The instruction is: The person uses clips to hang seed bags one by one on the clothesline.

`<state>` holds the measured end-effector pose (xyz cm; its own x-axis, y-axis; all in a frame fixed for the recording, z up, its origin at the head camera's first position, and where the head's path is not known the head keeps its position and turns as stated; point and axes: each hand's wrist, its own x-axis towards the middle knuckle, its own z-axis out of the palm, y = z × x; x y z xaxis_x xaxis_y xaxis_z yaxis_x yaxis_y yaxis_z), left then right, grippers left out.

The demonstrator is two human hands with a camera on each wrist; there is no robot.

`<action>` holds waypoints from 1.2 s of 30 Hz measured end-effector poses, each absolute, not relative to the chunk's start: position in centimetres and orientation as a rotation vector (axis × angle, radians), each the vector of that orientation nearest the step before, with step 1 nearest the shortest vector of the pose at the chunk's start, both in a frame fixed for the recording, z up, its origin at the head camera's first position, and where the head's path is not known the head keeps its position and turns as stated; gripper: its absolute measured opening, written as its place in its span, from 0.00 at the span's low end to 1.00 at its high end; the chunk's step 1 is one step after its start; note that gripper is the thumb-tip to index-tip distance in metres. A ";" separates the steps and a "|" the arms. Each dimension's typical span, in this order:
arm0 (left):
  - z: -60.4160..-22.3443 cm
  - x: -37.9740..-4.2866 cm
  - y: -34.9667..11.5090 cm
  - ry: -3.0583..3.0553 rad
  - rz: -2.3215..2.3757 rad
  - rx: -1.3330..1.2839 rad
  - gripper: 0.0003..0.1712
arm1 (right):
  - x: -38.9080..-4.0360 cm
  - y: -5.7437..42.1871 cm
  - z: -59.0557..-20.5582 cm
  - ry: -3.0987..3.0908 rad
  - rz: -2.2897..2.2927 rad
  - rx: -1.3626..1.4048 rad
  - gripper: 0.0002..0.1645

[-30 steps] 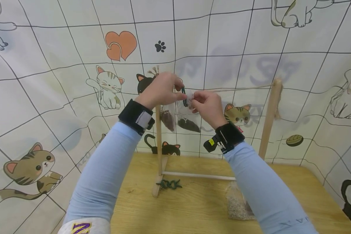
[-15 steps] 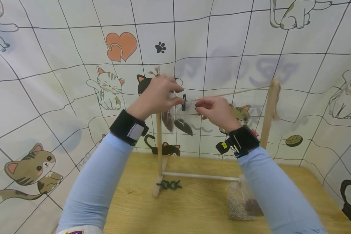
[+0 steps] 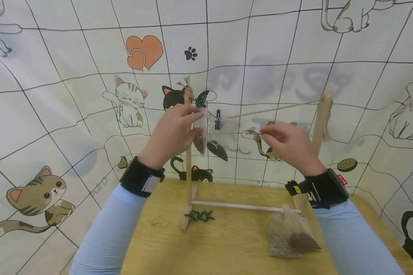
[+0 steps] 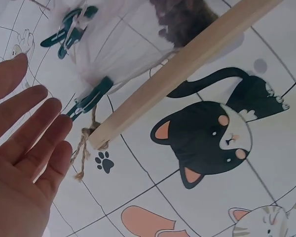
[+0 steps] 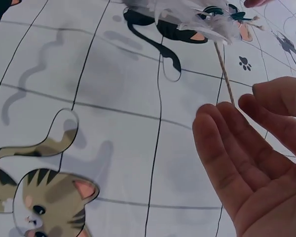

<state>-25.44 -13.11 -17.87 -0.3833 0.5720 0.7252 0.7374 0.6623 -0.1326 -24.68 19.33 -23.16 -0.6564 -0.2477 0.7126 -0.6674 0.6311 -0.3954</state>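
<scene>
Two clear plastic bags hang side by side from a twine line [image 3: 275, 109] near its left end. A green clothespin [image 3: 218, 119] clips the right bag [image 3: 217, 150], which has dark contents. Another green clothespin [image 3: 201, 99] is above the left bag [image 3: 199, 143], whose contents look reddish brown. My left hand [image 3: 170, 133] is just in front of the left bag, fingers loosely extended. The left wrist view shows that hand [image 4: 29, 143] holding nothing, beside a clothespin [image 4: 91, 98]. To the right of the bags, my right hand [image 3: 290, 147] is apart from them; its fingers [image 5: 214, 148] are relaxed and hold nothing.
A wooden frame supports the twine between its left post [image 3: 188, 168] and right post [image 3: 321, 118], with a rod [image 3: 241, 206] low down. On the table [image 3: 227, 240] lie several green clothespins [image 3: 199, 215] and bags with grainy [image 3: 282, 240] and brown contents [image 3: 303, 242].
My right hand has let go of the right bag and moved right and down. My left hand has left the right clothespin and shifted left and down. The right bag now hangs from the line.
</scene>
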 end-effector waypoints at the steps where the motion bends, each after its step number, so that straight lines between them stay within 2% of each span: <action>1: -18.4 -25.3 -13.2 -2.074 -0.284 -1.008 0.21 | -24.4 19.7 -23.7 -2.193 0.868 0.711 0.11; 17: -28.3 -22.4 -13.6 -2.027 -0.460 -0.813 0.25 | -21.5 23.0 -33.8 -1.957 1.015 0.493 0.20; 24: -33.5 -22.5 -14.0 -2.033 -0.525 -0.739 0.25 | -20.9 23.4 -38.0 -2.010 0.968 0.366 0.23; 36: -40.8 -23.0 -13.0 -2.080 -0.568 -0.685 0.25 | -20.2 22.6 -44.0 -2.046 0.954 0.343 0.27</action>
